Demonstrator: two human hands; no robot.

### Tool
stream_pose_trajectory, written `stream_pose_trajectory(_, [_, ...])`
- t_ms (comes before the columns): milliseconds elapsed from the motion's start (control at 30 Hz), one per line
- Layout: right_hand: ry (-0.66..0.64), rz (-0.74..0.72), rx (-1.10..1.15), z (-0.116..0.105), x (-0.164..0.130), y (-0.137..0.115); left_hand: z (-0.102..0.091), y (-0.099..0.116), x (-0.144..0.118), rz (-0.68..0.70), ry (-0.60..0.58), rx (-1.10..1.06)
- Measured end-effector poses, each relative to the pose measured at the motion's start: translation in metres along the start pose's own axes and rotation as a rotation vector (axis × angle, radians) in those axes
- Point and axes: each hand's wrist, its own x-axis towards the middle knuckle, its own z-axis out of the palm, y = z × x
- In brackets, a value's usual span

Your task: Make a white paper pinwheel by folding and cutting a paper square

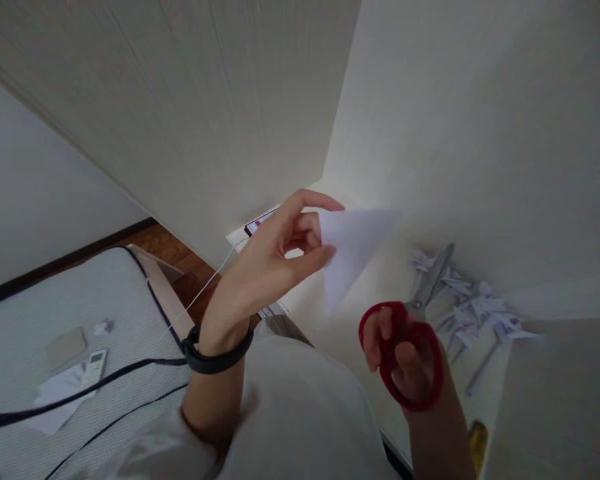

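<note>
Between the thumb and fingers of my left hand [285, 257] is a white paper triangle [353, 250], one long point reaching to the right. My right hand [405, 363] has its fingers through the red handles of a pair of scissors [420, 300]. The blades point up and away, apart from the paper, and look closed or nearly so. Beyond the scissors, several folded white paper pieces [473, 307] lie in a heap on the white surface [325, 340], some with thin sticks showing.
White walls [455, 133] enclose the surface. A phone [260, 222] with a white cable [205, 287] lies behind my left hand. On the bed at left [130, 320] are paper sheets [55, 400], a remote [95, 370] and a grey-beige flat item [66, 348]. A yellowish object [477, 443] sits lower right.
</note>
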Motion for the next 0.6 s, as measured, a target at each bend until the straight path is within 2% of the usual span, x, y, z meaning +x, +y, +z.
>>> stream_pose_trajectory(133, [0.101, -0.154, 0.019, -0.010, 0.017, 0.005, -0.002, 0.002, 0.000, 0.030, -0.258, 0.143])
stream_pose_trajectory(233, [0.316, -0.166, -0.054, -0.009, 0.018, 0.001, -0.002, 0.001, -0.001, 0.059, -0.370, 0.210])
stream_pose_trajectory(367, [0.574, -0.168, -0.086, 0.001, 0.016, -0.007, 0.004, -0.002, -0.002, 0.051, -0.386, 0.205])
stream_pose_trajectory(533, [0.706, -0.236, 0.024, 0.017, 0.016, -0.018, 0.013, -0.008, -0.003, -0.070, -0.376, 0.125])
stream_pose_trajectory(600, [0.729, -0.263, 0.054, 0.021, 0.015, -0.020, 0.016, -0.009, -0.001, -0.115, -0.336, 0.062])
